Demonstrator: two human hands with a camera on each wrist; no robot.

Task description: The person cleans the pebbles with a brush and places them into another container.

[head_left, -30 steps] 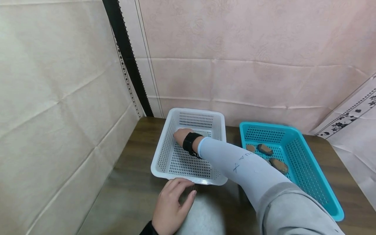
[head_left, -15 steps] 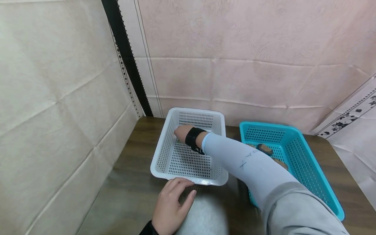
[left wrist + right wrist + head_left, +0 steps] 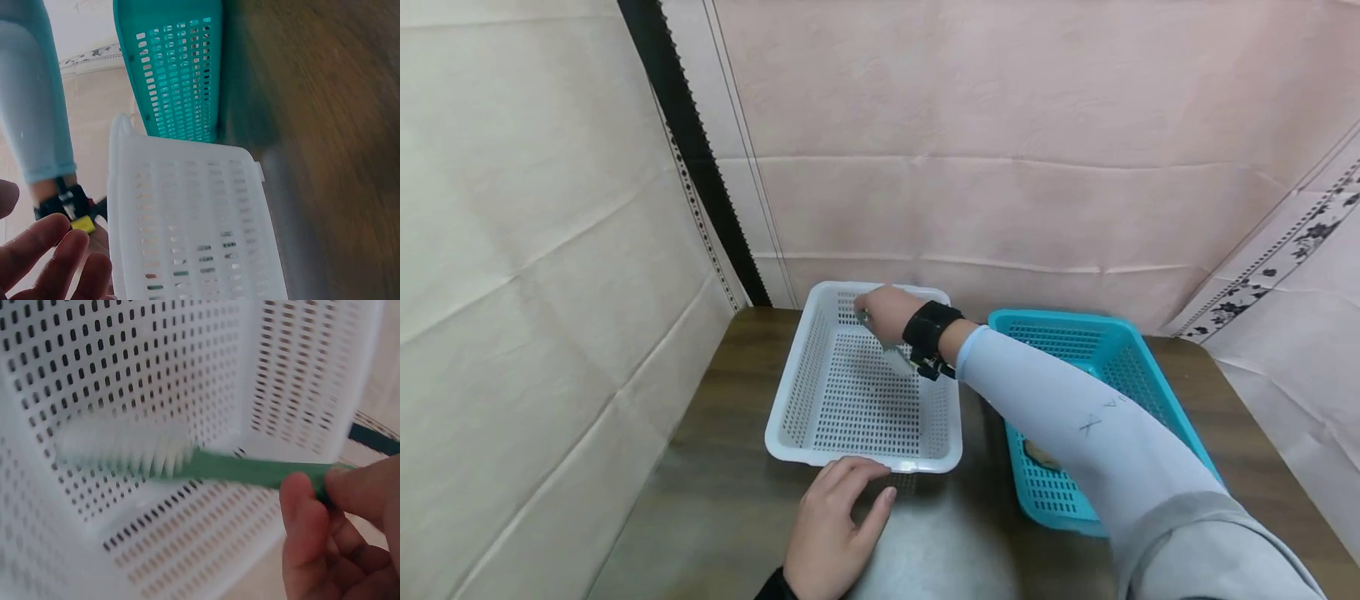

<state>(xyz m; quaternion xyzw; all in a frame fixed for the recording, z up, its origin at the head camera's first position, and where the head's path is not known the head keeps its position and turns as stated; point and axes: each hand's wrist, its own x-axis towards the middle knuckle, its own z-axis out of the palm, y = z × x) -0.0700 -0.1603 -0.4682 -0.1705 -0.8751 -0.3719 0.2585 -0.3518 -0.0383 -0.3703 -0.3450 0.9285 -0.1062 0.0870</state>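
My right hand pinches the handle of a green scrub brush with white bristles, thumb against fingers in the right wrist view. The brush head is blurred and overlaps the inside of a white perforated basket. In the head view the hand is over the back right of that basket, with the brush slanting down below it. My left hand lies at the basket's front rim, fingers relaxed and slightly bent, nothing in them. The left wrist view shows its fingers beside the basket wall.
A turquoise perforated basket stands to the right on the wooden table. One brown stone shows in it; the right arm covers much of the basket. Cloth walls enclose the table at the back and sides.
My right hand has risen toward the back right of the white basket, and the brush now shows below it. The left hand stays put. The head view has shifted slightly.
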